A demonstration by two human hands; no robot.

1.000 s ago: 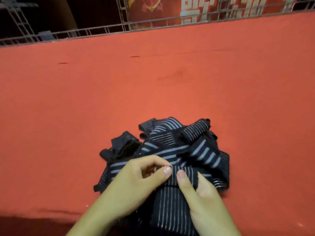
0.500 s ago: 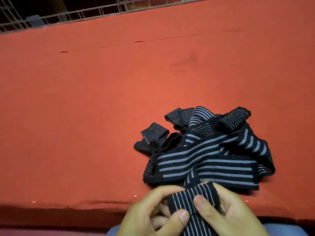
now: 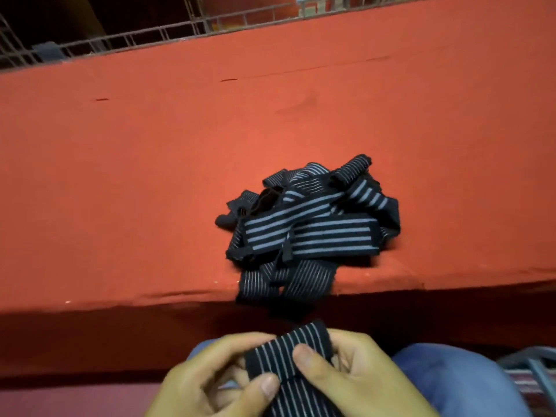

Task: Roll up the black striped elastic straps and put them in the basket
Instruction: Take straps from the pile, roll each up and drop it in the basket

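A pile of black elastic straps with pale stripes (image 3: 313, 224) lies on the red table (image 3: 150, 176) near its front edge, with one strap end hanging over the edge. Below the edge, over my lap, both hands hold one black striped strap (image 3: 288, 350). My left hand (image 3: 216, 383) pinches it with the thumb on top. My right hand (image 3: 349, 374) grips its other side, thumb pressed on the stripes. The part of the strap nearest me runs down out of the picture. Whether the grey rim at the lower right is the basket, I cannot tell.
A metal wire grid (image 3: 150, 40) runs along the table's far edge. My knee in blue cloth (image 3: 451, 377) is at the lower right. A grey wire rim (image 3: 529, 368) shows at the bottom right corner.
Both hands have drawn one strap back from the pile, off the table's front edge and down over my lap. The view has tilted down, so the pile now sits higher in the picture.
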